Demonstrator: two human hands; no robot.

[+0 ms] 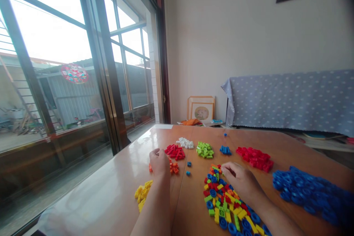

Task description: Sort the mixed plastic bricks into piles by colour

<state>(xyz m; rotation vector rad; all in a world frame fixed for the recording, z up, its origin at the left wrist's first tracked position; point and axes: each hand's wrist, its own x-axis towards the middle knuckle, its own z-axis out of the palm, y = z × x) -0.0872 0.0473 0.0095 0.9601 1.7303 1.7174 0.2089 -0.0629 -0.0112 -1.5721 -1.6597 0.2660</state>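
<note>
My left hand (160,161) is over the pile of orange toy bricks (174,168), its fingers curled together; whatever they hold, if anything, is hidden. Just beyond it lies a pile of dark red bricks (174,152). At the far tip of a long heap of mixed bricks (221,197), my right hand (240,177) has thumb and fingers pinched close to some red and orange pieces. What sits in that pinch is too small to make out. The mixed heap holds red, yellow, green and orange bricks and round blue pieces. Yellow bricks (143,193) lie partly behind my left forearm.
Sorted piles stand around: white bricks (185,142), lime green bricks (205,150), small blue bricks (225,150), red bricks (254,158) and round blue pieces (309,191). Loose blue pieces (189,164) dot the middle of the wooden table (190,199). A window (61,62) runs along the left.
</note>
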